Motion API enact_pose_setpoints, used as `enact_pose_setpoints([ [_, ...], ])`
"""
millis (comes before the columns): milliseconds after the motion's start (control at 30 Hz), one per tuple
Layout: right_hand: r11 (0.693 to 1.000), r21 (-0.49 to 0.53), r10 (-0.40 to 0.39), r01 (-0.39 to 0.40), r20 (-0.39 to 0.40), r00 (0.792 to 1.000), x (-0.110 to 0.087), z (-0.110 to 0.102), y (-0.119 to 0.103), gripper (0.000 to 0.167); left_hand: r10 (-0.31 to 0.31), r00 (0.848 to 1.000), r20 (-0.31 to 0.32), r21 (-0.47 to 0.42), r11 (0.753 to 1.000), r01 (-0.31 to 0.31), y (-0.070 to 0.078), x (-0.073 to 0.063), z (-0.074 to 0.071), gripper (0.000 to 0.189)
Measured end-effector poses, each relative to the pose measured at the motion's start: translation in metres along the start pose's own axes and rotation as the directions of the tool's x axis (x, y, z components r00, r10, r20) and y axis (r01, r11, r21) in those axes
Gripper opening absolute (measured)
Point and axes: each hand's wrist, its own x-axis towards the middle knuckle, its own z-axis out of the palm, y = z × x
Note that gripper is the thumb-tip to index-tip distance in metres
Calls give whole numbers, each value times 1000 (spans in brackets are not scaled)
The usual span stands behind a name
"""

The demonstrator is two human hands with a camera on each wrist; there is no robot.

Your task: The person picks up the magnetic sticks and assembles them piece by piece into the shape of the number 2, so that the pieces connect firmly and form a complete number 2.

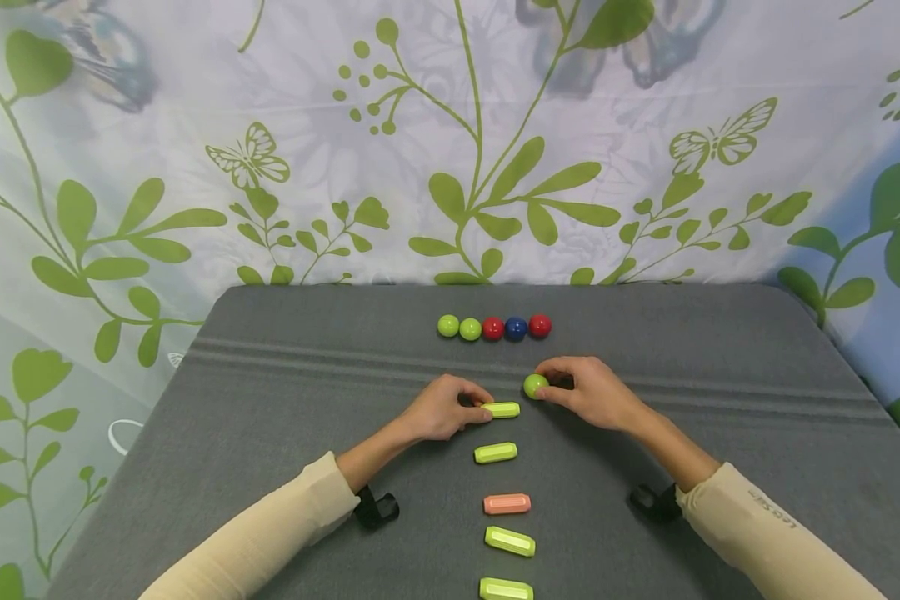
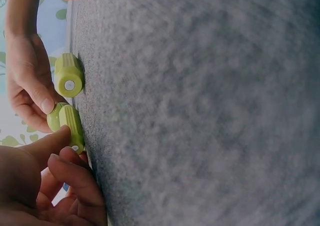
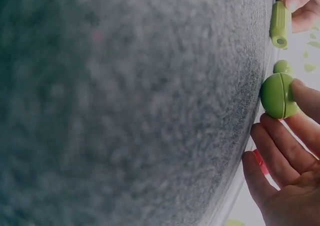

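My left hand (image 1: 441, 408) pinches a yellow-green faceted rod (image 1: 504, 409) by its left end, close over the grey cloth. In the left wrist view the thumb presses along the side of this rod (image 2: 73, 126), which has a small pale disc in its end. Just to the right, my right hand (image 1: 594, 392) holds a light green ball (image 1: 536, 386) between thumb and fingers. A seam runs round the ball (image 3: 278, 96) in the right wrist view. Below the left hand, a second yellow-green rod (image 1: 496, 452) lies on the cloth.
Farther back stands a row of balls: two green (image 1: 470, 329), two red (image 1: 492, 328) and a blue one (image 1: 516, 328). Toward me lie an orange rod (image 1: 507, 503) and more yellow-green rods (image 1: 510, 541). Patterned fabric (image 1: 390, 167) hangs behind the grey table (image 1: 270, 467).
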Motion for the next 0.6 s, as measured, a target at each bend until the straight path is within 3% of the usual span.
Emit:
enact_pose_setpoints([
  [367,1000,-14,-3,3,9,1000,0,-2,-2,23,2,1000,-10,24,1000,-1,0,-1,1,17],
  [600,999,-38,-16,17,16,1000,0,-3,-4,23,61,998,-35,25,998,-60,-2,3,-1,17],
])
